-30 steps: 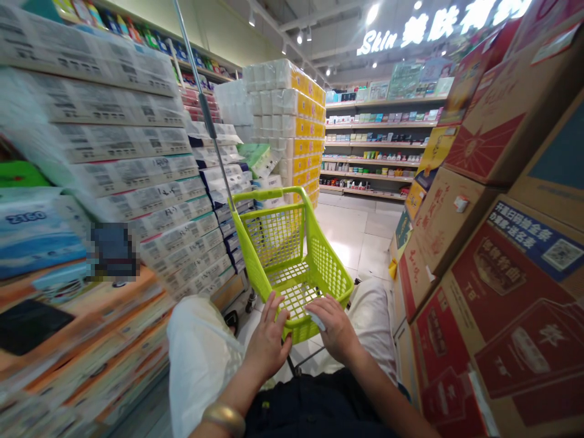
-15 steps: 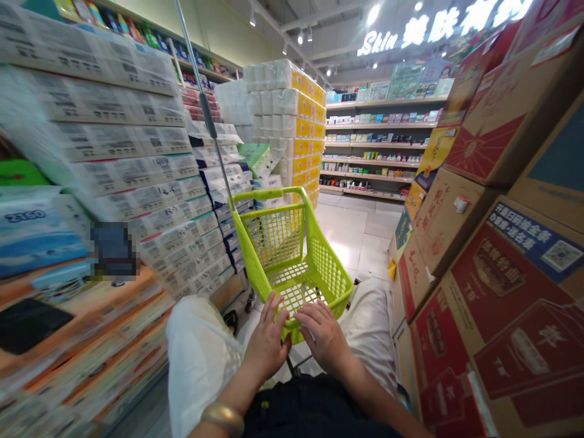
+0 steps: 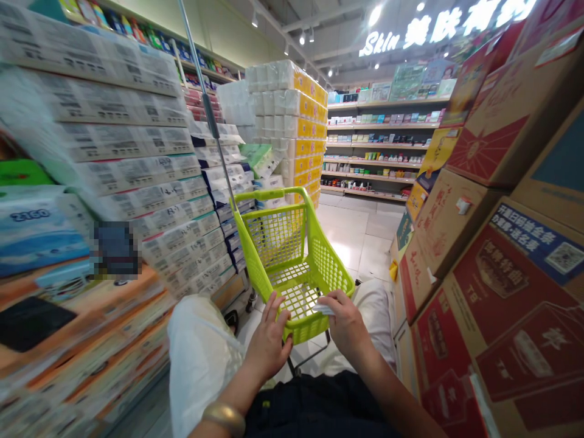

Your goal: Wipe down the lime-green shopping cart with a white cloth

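Green basket cart (image 3: 331, 267) sits dead ahead of both grips, long axis running away down the aisle. Left grip (image 3: 269, 344) spread flat against the near rim, holding nothing. Right grip (image 3: 347, 322) at the near-right corner, pinching a white slip (image 3: 323, 309). Cartons (image 3: 479, 286) just right.

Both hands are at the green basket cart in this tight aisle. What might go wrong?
The lime-green plastic mesh basket cart sits close to the stacked white tissue packs on its left and may clip them. The left hand rests open on the near rim, so steering may be loose. The small white slip pinched in the right hand could drop through the mesh.
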`<act>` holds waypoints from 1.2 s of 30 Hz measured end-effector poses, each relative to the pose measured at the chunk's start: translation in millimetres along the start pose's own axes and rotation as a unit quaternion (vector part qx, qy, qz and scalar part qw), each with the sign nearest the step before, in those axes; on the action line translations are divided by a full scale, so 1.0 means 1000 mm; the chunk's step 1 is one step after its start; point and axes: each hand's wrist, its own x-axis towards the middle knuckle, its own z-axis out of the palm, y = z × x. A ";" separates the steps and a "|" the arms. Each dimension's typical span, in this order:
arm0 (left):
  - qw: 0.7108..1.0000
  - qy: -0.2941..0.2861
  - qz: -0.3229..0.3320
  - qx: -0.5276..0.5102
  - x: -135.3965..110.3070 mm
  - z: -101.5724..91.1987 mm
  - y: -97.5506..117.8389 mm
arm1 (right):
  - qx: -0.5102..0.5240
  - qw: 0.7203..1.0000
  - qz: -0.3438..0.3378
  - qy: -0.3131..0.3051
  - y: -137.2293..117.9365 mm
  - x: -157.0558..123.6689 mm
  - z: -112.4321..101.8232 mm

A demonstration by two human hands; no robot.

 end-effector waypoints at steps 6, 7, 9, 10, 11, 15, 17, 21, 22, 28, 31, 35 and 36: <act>1.000 0.003 0.002 -0.008 0.000 0.001 -0.001 | 0.040 0.997 -0.072 0.008 0.010 -0.001 0.001; 1.000 0.004 0.002 -0.006 0.000 0.001 -0.001 | 0.037 0.997 -0.062 0.001 0.011 -0.005 0.004; 1.000 0.003 0.003 0.000 0.000 0.001 0.000 | 0.029 0.999 -0.038 -0.005 0.012 -0.015 0.009; 1.000 0.001 0.003 0.002 0.000 0.001 0.000 | 0.022 0.999 -0.028 -0.005 0.012 -0.019 0.012; 1.000 -0.001 0.003 0.003 0.000 0.001 0.000 | 0.013 1.000 -0.021 -0.004 0.011 -0.023 0.014; 1.000 -0.004 0.006 0.006 0.000 0.001 0.000 | -0.047 0.998 -0.028 0.006 0.008 -0.028 0.023; 1.000 -0.004 0.008 0.006 0.000 0.001 -0.001 | -0.069 0.996 -0.042 0.024 0.007 -0.029 0.028; 1.000 0.000 0.013 0.008 0.000 0.002 -0.003 | -0.047 0.992 -0.108 0.039 0.011 -0.035 0.032; 1.000 0.001 0.014 0.008 0.000 0.003 -0.003 | -0.034 0.990 -0.131 0.035 0.014 -0.037 0.031; 1.000 -0.002 0.014 0.006 0.000 0.003 -0.002 | -0.032 0.988 -0.129 0.083 0.036 -0.037 0.019; 1.000 0.002 0.014 0.001 0.001 0.003 -0.001 | -0.035 0.988 -0.091 0.121 0.034 -0.031 0.018; 1.000 0.009 0.016 0.000 0.001 0.004 -0.002 | 0.008 0.988 -0.136 0.068 0.009 -0.030 0.027; 1.000 0.010 0.017 0.001 0.000 0.004 -0.003 | 0.018 0.987 -0.154 0.046 0.005 -0.031 0.030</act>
